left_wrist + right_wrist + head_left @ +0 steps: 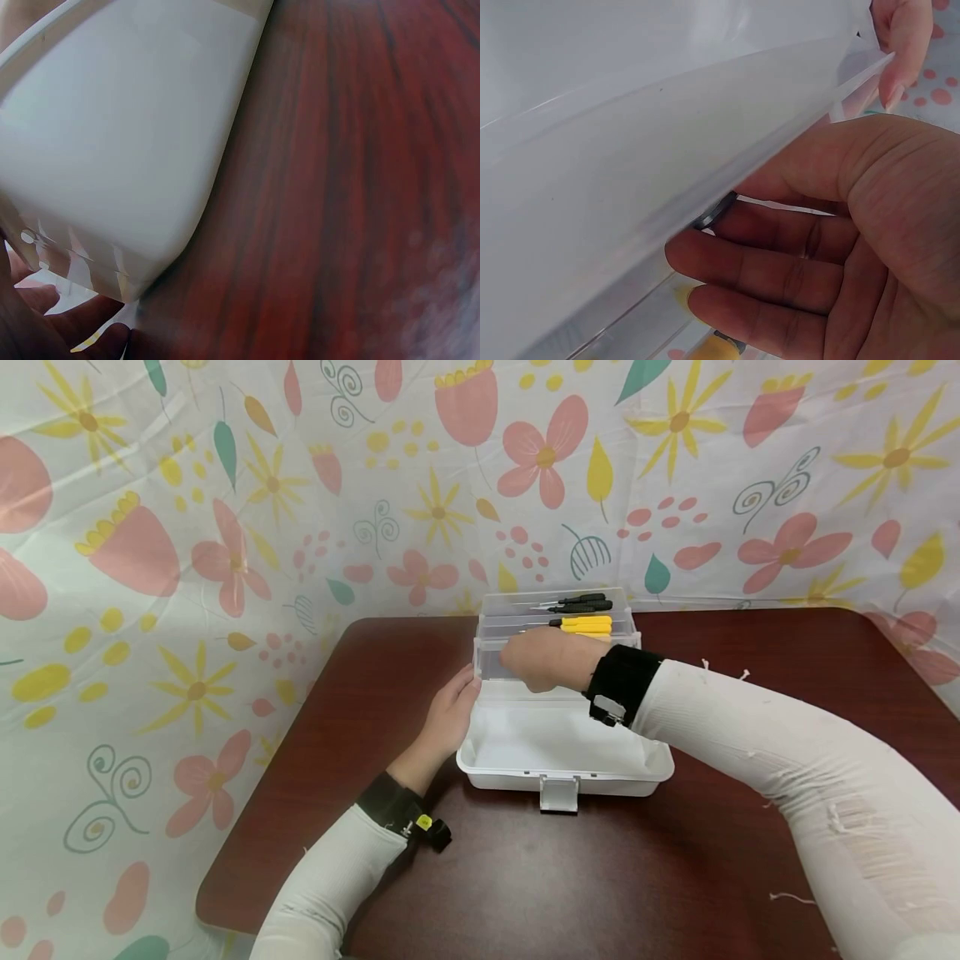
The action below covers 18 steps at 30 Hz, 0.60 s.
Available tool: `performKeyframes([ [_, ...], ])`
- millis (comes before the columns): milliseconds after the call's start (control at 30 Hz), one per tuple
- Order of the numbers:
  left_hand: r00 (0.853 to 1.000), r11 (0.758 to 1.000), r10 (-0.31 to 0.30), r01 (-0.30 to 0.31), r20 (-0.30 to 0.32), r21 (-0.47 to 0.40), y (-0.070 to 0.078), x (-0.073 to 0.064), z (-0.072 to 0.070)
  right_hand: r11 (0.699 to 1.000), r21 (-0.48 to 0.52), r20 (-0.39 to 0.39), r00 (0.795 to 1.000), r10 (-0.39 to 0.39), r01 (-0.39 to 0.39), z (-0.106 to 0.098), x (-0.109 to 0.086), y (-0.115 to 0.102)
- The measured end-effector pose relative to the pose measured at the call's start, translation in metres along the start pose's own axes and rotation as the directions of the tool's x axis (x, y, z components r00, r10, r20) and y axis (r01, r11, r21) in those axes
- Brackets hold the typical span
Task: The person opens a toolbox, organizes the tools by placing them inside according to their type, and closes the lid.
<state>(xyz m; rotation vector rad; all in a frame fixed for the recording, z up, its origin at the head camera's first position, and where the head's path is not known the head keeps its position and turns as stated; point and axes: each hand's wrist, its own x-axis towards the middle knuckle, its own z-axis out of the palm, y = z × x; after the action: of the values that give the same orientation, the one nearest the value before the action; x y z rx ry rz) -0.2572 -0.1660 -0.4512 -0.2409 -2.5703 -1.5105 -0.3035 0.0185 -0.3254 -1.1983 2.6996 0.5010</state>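
A white plastic toolbox (558, 739) stands with its lid raised, a clear compartment tray (487, 660) along its back. My left hand (450, 710) grips the left rear corner, fingers reaching behind the box in the left wrist view. Over the tray's front compartment is my right hand (551, 656). In the right wrist view its thumb and fingers pinch a small dark round-edged object (717, 211) beside the translucent wall; the rest of it is hidden. Behind the hand lie yellow-handled screwdrivers (587, 625) and black-handled screwdrivers (583, 604).
The box's white latch (558, 793) hangs down at the front. A dark red wooden table (547, 877) carries everything. Close behind it hangs a floral-patterned cloth (420, 460). Black camera straps (624, 681) wrap both wrists.
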Motion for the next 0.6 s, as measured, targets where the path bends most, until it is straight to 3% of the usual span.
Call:
performKeyframes([
  [600,1.0,1.0,0.002,-0.002,0.0,-0.002,-0.0006,0.0001,0.0003,0.999,0.035,-0.014,1.0,-0.007,0.008,0.0002,-0.0038,0.0012],
])
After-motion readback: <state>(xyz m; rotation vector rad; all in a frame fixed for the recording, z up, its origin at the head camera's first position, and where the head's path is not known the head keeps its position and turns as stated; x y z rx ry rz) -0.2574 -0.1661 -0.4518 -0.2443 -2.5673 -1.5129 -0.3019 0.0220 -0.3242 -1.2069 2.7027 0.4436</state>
